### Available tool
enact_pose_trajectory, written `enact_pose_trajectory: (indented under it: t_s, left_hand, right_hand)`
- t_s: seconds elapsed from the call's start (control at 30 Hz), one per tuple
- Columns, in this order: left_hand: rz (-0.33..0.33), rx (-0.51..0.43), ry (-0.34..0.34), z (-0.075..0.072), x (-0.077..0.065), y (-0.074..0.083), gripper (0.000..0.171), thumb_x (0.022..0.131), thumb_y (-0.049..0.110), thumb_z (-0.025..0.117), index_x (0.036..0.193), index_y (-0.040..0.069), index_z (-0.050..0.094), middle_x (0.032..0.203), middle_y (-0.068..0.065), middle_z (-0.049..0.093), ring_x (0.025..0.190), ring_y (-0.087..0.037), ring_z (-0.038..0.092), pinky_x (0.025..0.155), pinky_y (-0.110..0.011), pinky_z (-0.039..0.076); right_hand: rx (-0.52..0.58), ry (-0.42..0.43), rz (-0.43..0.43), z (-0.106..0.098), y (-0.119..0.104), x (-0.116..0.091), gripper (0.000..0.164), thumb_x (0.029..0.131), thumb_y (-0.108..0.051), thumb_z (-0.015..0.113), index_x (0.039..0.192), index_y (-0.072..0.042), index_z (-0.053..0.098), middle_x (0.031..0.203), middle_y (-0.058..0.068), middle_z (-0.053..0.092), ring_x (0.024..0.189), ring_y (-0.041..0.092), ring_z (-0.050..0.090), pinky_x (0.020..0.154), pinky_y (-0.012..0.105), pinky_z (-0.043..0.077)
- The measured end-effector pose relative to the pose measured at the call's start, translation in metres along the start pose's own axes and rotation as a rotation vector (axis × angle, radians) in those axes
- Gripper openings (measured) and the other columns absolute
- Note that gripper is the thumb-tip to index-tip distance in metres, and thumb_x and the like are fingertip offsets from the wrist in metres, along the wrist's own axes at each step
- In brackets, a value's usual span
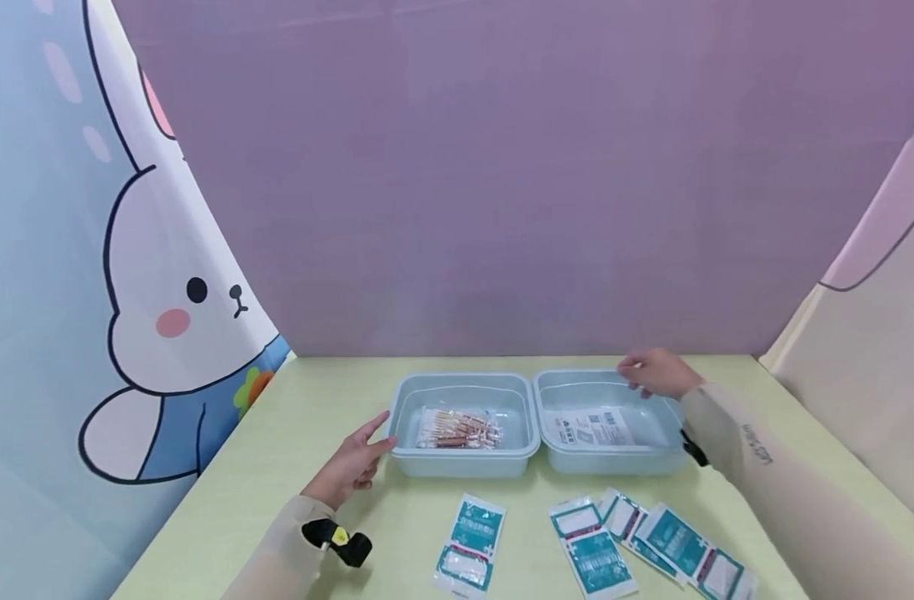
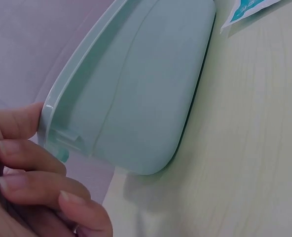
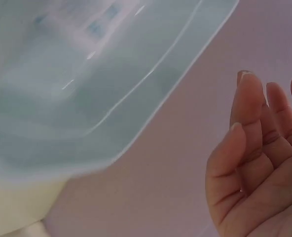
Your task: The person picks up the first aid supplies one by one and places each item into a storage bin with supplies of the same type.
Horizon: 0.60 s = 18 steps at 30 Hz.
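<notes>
My left hand (image 1: 352,460) is at the left end of a pale blue plastic bin (image 1: 464,467), two digits reaching its rim; the left wrist view shows one digit at the rim (image 2: 48,106) and the other fingers bent below. Inside lies a clear bag of cotton swabs (image 1: 460,429). My right hand (image 1: 659,373) hovers over the back right rim of a second pale blue bin (image 1: 614,461). In the right wrist view its fingers (image 3: 249,98) bend loosely, apart from the bin, with nothing between them. A clear packet with a printed white label (image 1: 591,427) lies in that bin.
In front of the bins, a teal-and-white packet (image 1: 471,543) lies by itself on the pale yellow table (image 1: 262,467). Several similar packets (image 1: 674,542) lie farther right, some overlapping. A purple backdrop (image 1: 531,183) stands behind the table, with printed cloth (image 1: 179,250) at the left.
</notes>
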State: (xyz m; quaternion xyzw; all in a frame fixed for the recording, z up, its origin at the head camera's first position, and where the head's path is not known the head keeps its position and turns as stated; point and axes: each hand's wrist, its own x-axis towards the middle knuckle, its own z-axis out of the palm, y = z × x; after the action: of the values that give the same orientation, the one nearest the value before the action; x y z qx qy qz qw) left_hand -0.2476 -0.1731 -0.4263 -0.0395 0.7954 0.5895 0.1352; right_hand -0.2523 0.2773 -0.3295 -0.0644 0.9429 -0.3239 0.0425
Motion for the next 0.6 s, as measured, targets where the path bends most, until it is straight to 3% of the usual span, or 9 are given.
enact_pose_trajectory:
  t_s: [0.17,0.33,0.6]
  left_hand:
    - [0.003,-0.012,0.012,0.0,-0.001,0.002,0.058,0.098,0.024,0.055,0.151,0.019,0.031,0.054,0.004,0.03,0.047,-0.013,0.028,0.05,-0.027,0.028]
    - [0.027,-0.05,0.012,0.002,0.0,0.002,0.055,0.098,0.021,0.055,0.149,0.016,0.034,0.055,0.003,0.033,0.046,-0.012,0.03,0.049,-0.026,0.03]
    - [0.058,-0.121,0.006,0.011,-0.005,-0.005,0.044,0.095,0.015,0.059,0.138,0.005,0.051,0.062,0.001,0.044,0.052,-0.009,0.037,0.048,-0.021,0.034]
  right_hand:
    - [0.025,0.057,0.027,-0.017,0.044,-0.02,0.035,0.099,-0.014,0.05,0.117,0.016,0.053,0.09,0.02,0.065,0.073,0.023,0.063,0.066,0.039,0.05]
    - [0.043,0.099,0.092,-0.025,0.075,-0.037,0.04,0.1,-0.018,0.048,0.119,0.017,0.05,0.08,0.01,0.063,0.07,0.02,0.061,0.062,0.035,0.046]
    - [0.056,0.026,0.131,-0.016,0.1,-0.054,0.04,0.098,-0.017,0.05,0.119,0.016,0.051,0.074,0.005,0.055,0.065,0.019,0.054,0.06,0.035,0.043]
